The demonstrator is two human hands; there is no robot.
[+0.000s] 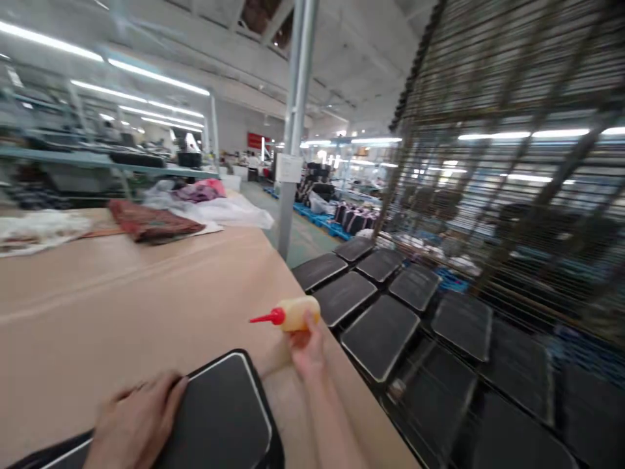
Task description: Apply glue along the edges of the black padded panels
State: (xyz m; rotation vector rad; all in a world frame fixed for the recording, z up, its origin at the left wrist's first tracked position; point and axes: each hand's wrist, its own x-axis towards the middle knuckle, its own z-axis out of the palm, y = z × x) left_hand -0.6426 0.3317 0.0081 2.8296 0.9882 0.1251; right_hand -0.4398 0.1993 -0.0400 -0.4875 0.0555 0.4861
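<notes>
My right hand (307, 348) is closed around a squeeze bottle (295, 313) with yellowish contents and a red nozzle. The bottle lies sideways in the grip, above the table near its right edge, its nozzle toward the left. In the lower left, my left hand (139, 417) is closed over the far edge of a black panel (219, 410), thumb along its top. This panel has rounded corners and a pale line around its border. Motion blurs the left fingers, and their tips are partly hidden.
Brown sheeting covers the table (205, 286). Cloth pieces (151, 221) and clear plastic lie at its far end. Many similar black panels (381, 335) are laid out in rows at right, beside a tilted wire rack (488, 143). A metal post (293, 130) stands beyond the table corner.
</notes>
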